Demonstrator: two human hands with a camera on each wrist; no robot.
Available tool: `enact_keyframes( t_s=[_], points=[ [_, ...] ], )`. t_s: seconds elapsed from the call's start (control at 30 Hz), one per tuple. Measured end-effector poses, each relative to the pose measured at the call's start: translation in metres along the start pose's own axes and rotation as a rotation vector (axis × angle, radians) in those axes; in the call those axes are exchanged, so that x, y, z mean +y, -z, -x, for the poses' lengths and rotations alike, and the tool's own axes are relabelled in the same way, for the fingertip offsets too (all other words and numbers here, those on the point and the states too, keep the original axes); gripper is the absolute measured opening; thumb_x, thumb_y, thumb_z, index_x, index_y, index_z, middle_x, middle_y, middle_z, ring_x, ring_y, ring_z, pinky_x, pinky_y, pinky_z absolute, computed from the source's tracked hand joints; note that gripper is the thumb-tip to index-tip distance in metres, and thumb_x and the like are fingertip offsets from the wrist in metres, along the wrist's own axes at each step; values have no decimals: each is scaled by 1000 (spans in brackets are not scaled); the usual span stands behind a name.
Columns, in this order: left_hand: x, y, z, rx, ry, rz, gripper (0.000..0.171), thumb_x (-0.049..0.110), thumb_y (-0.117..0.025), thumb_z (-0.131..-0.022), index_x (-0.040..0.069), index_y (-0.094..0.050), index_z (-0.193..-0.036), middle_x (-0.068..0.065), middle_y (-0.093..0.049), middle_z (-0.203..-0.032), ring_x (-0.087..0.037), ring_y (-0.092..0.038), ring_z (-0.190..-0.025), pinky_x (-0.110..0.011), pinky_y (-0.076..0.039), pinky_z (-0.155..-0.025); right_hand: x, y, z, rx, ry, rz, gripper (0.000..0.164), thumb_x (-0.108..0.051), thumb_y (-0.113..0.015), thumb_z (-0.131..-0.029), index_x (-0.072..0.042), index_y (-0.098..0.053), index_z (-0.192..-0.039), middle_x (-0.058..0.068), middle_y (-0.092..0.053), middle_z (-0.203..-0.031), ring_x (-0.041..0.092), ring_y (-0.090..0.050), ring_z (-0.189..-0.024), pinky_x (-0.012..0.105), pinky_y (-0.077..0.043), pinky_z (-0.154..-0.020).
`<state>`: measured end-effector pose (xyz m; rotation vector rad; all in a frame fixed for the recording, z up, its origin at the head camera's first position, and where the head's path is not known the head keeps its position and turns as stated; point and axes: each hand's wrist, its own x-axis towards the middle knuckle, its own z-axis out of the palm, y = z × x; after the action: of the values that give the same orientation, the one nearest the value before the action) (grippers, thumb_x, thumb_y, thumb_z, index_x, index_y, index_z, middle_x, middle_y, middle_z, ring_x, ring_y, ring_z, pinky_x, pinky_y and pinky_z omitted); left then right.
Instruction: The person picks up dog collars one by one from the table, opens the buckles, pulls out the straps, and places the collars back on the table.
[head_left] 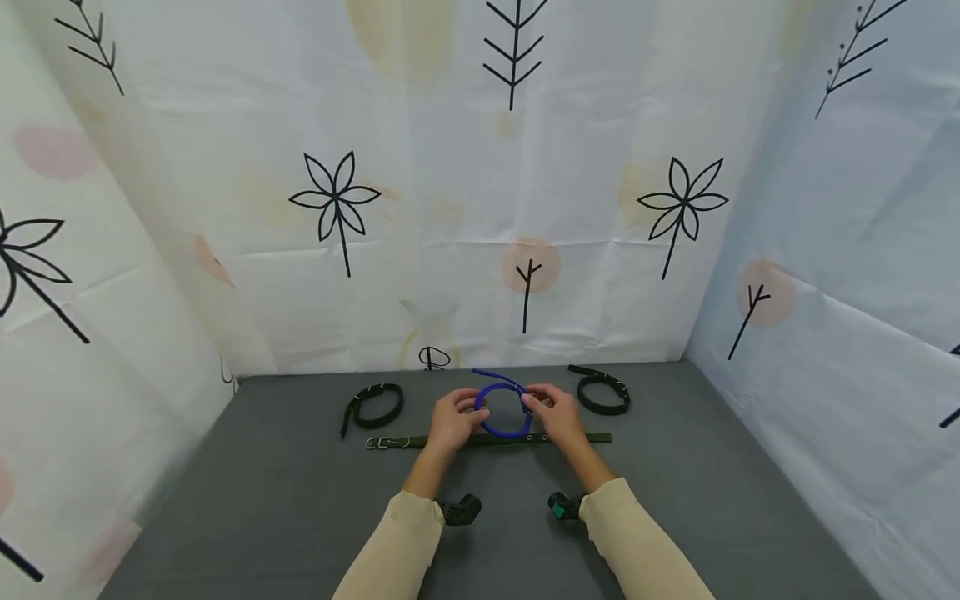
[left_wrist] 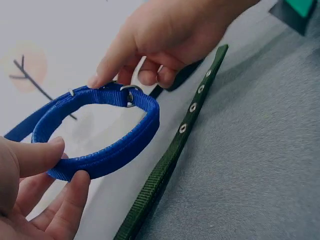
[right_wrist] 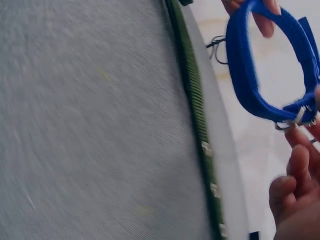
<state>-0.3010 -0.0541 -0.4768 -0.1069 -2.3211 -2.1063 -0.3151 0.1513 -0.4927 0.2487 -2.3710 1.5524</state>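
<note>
A blue webbing collar point(head_left: 504, 434), fastened in a loop with a loose tail, is held up between both hands over the far part of the table. My left hand point(head_left: 453, 421) pinches the loop's left side between thumb and fingers. On the opposite side, my right hand point(head_left: 558, 417) grips it by the metal buckle and ring point(left_wrist: 131, 94). Below and behind the loop, a green collar point(left_wrist: 160, 180) with metal eyelets lies stretched out flat; its buckle point(head_left: 382, 442) points left.
Dark coiled collars lie at the back of the grey table point(head_left: 285, 500): one collar point(head_left: 378, 408) on the left, another collar point(head_left: 603, 396) on the right. A white patterned cloth point(head_left: 442, 292) hangs along the far edge and both sides.
</note>
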Motion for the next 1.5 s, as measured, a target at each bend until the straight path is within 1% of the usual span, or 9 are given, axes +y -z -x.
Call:
enact_keyframes(
  t_s=[0.13,0.33,0.5,0.73,0.83,1.03,1.2,1.37,1.5],
  points=[
    [2,1,9,-29,-63,-15,39,-2,-70,-87,-3,-59,-125,-20,-66,-115,-27,-67,-94,-38,-56,-73,-7,12,2,-99,51,-7,21,-15,-71,-91,-3,-72,-108,8,-68,-96,21,-59,-77,30,-47,-64],
    [11,8,21,-131,-163,-156,37,11,-74,-87,9,-63,-122,-8,-69,-109,-23,-63,-97,-34,-53,-74,-23,30,12,-207,128,35,14,-11,-73,-88,-4,-73,-101,2,-63,-85,20,-53,-64,28,-46,-56],
    [29,18,31,-246,-250,-172,39,19,-73,-89,12,-62,-126,-7,-68,-113,-24,-61,-103,-38,-51,-81,-38,35,24,-265,298,134,12,-10,-74,-86,-7,-73,-98,-2,-61,-85,9,-50,-62,25,-45,-54],
    [45,21,40,-405,-362,-426,32,25,-70,-91,13,-67,-121,1,-68,-107,-16,-61,-94,-32,-51,-77,-54,38,33,-319,483,202,12,-10,-76,-85,-8,-74,-97,1,-61,-91,5,-49,-65,24,-46,-56],
    [44,17,43,-399,-348,-466,29,29,-69,-92,13,-69,-117,5,-68,-103,-12,-62,-88,-28,-51,-73,-60,39,36,-358,494,224,14,-11,-76,-85,-8,-73,-98,2,-60,-93,5,-49,-67,24,-46,-57],
    [42,6,49,-306,-271,-458,21,36,-67,-93,17,-73,-99,8,-68,-86,-11,-60,-74,-31,-50,-65,-64,37,41,-365,530,256,14,-9,-76,-85,-8,-73,-99,0,-60,-95,4,-49,-67,23,-47,-58],
    [39,8,50,-342,-164,-299,20,30,-69,-92,11,-73,-95,-3,-70,-83,-18,-62,-73,-31,-49,-63,-57,33,43,-303,569,196,12,-9,-76,-84,-9,-74,-96,0,-61,-92,4,-50,-67,23,-47,-57],
    [35,11,50,-378,-90,-166,25,29,-69,-92,5,-71,-98,-7,-70,-84,-16,-55,-64,-28,-47,-54,-54,30,49,-228,575,82,12,-3,-76,-83,-8,-74,-94,2,-62,-91,6,-52,-67,24,-48,-56],
    [33,14,51,-398,-52,-49,25,24,-69,-92,0,-70,-101,-11,-70,-86,-15,-56,-67,-27,-48,-57,-56,27,54,-189,478,-65,11,1,-72,-86,-5,-72,-96,6,-61,-92,8,-52,-64,25,-48,-53]
  ],
)
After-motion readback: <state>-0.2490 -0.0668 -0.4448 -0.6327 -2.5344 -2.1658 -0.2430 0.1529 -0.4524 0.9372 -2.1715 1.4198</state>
